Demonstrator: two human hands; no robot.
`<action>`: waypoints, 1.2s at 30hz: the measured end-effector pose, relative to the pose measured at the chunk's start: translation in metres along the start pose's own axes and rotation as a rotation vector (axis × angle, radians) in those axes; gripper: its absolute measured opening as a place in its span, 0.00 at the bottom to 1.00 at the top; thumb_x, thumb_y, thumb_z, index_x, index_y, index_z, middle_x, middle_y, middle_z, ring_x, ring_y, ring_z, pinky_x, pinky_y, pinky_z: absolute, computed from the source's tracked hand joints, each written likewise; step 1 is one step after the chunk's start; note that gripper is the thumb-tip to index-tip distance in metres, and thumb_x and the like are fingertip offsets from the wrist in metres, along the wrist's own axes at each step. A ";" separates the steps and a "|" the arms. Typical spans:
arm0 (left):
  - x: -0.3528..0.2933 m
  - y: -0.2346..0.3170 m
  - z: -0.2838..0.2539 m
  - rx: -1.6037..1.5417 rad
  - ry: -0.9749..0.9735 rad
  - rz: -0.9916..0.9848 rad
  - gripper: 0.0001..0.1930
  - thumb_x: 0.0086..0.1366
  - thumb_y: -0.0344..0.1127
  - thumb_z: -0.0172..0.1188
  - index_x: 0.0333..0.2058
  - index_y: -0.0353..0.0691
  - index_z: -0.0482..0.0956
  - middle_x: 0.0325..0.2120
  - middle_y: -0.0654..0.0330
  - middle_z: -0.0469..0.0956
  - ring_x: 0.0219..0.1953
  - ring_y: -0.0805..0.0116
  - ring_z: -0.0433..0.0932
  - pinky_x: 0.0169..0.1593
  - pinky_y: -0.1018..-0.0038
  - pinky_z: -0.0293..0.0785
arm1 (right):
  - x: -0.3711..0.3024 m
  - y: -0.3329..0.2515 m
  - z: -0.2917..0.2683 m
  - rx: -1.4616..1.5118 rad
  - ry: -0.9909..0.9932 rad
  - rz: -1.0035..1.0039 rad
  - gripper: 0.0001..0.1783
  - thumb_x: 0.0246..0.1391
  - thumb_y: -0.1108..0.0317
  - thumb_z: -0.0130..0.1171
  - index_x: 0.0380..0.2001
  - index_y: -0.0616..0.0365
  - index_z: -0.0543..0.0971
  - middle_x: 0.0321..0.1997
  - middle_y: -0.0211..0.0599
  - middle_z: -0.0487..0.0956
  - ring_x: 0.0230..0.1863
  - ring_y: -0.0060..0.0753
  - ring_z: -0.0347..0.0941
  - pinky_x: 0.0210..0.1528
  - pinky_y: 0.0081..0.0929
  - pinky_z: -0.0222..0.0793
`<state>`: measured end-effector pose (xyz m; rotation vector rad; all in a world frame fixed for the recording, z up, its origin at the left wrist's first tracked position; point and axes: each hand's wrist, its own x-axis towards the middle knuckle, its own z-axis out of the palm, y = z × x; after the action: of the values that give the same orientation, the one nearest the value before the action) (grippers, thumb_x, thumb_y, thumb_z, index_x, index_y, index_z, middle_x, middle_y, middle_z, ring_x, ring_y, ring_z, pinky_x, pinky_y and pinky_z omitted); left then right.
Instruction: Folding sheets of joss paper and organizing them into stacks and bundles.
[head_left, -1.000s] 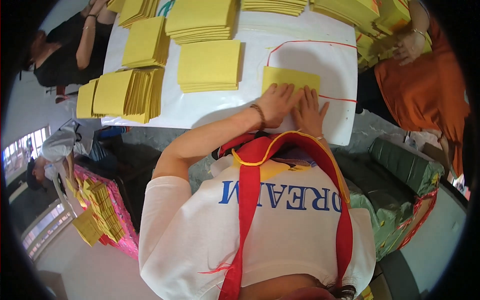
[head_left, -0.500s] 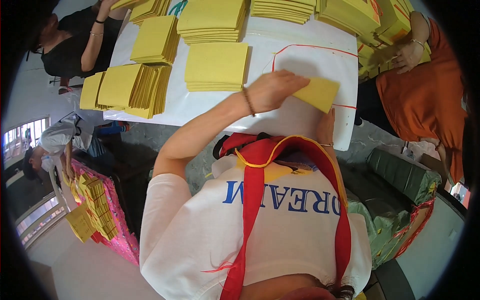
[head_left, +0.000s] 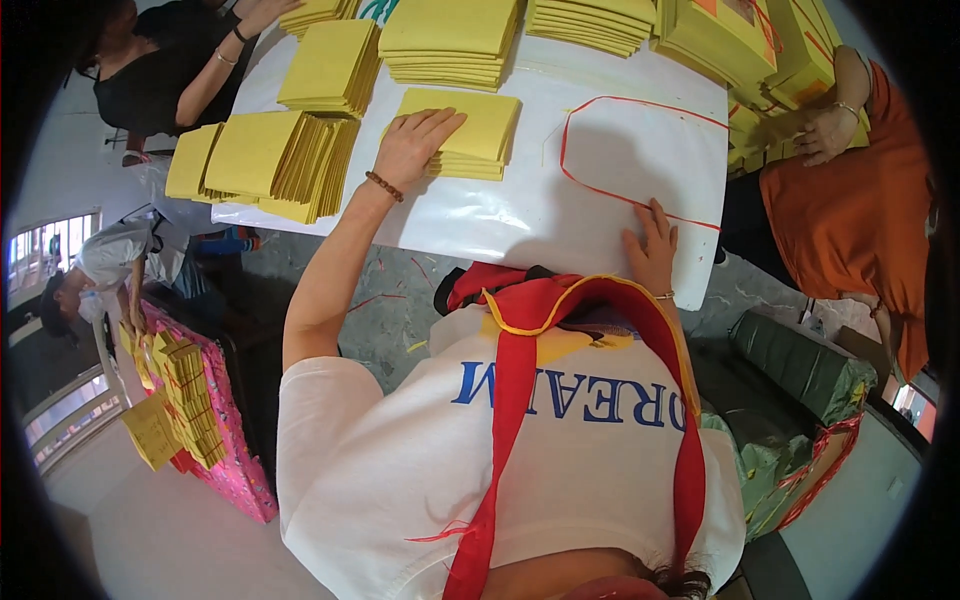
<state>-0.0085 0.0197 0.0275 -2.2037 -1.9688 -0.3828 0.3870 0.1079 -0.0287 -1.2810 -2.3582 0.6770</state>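
Note:
My left hand [head_left: 412, 148] lies over the left part of a low stack of folded yellow paper bundles [head_left: 480, 125] on the white-covered table [head_left: 540, 215]. Its fingers stretch across the top bundle, and its thumb cannot be made out. Near the table's front right edge, my right hand [head_left: 652, 245] rests on the white cover with its fingers apart, holding nothing. Just beyond those fingertips a thin red string [head_left: 565, 150] curves over the cover toward the right edge.
More yellow paper stacks stand at the left [head_left: 255, 155] and the back [head_left: 450, 40]. Tied yellow bundles [head_left: 715, 45] fill the far right corner. One person in orange [head_left: 835, 225] is at the right, another in black [head_left: 150, 75] at the far left. Green wrapped packages [head_left: 805, 365] stand lower right.
My left hand has moved left onto the stack. The yellow bundle that was held near my right hand is gone from there. My right hand now lies spread on the table.

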 end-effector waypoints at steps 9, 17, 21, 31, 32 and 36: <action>-0.003 0.013 0.007 -0.022 -0.131 -0.083 0.29 0.47 0.28 0.57 0.52 0.45 0.67 0.50 0.58 0.69 0.50 0.60 0.67 0.51 0.64 0.63 | 0.011 -0.025 -0.012 0.011 -0.028 0.013 0.24 0.51 0.62 0.53 0.53 0.51 0.69 0.62 0.40 0.61 0.63 0.42 0.55 0.64 0.51 0.39; -0.014 -0.014 0.015 -0.456 -0.207 -0.157 0.29 0.56 0.37 0.56 0.57 0.41 0.61 0.56 0.51 0.63 0.60 0.55 0.58 0.59 0.65 0.55 | 0.095 -0.157 0.057 1.021 -0.244 0.492 0.30 0.47 0.60 0.59 0.53 0.60 0.66 0.52 0.47 0.69 0.55 0.45 0.63 0.55 0.33 0.61; -0.016 -0.024 0.019 -0.596 -0.089 -0.605 0.41 0.52 0.53 0.62 0.59 0.40 0.58 0.55 0.45 0.63 0.58 0.49 0.59 0.59 0.65 0.57 | 0.129 -0.158 0.105 0.731 -0.303 0.165 0.35 0.43 0.60 0.62 0.53 0.61 0.63 0.51 0.48 0.68 0.54 0.46 0.64 0.54 0.35 0.61; -0.026 -0.052 0.019 -1.151 -0.053 -1.133 0.45 0.43 0.47 0.71 0.52 0.21 0.59 0.45 0.43 0.71 0.44 0.57 0.74 0.44 0.69 0.72 | 0.125 -0.153 0.119 0.648 -0.236 0.117 0.42 0.43 0.69 0.61 0.61 0.55 0.53 0.53 0.48 0.68 0.47 0.39 0.70 0.39 0.31 0.69; -0.022 -0.052 0.012 -1.470 -0.155 -1.162 0.43 0.43 0.44 0.72 0.51 0.21 0.61 0.41 0.46 0.74 0.39 0.60 0.77 0.40 0.72 0.75 | 0.122 -0.154 0.112 0.717 -0.274 0.142 0.46 0.44 0.70 0.62 0.64 0.51 0.49 0.54 0.47 0.67 0.40 0.33 0.74 0.27 0.26 0.74; -0.023 -0.039 0.001 -1.508 -0.082 -1.124 0.30 0.47 0.35 0.67 0.44 0.24 0.64 0.36 0.50 0.76 0.32 0.65 0.78 0.36 0.74 0.76 | 0.122 -0.165 0.089 0.792 -0.394 0.317 0.48 0.43 0.72 0.62 0.64 0.49 0.47 0.57 0.46 0.65 0.46 0.35 0.71 0.35 0.30 0.74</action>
<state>-0.0495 0.0025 0.0182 -0.8519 -3.2677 -2.5360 0.1661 0.1131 0.0037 -1.2018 -1.7901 1.8697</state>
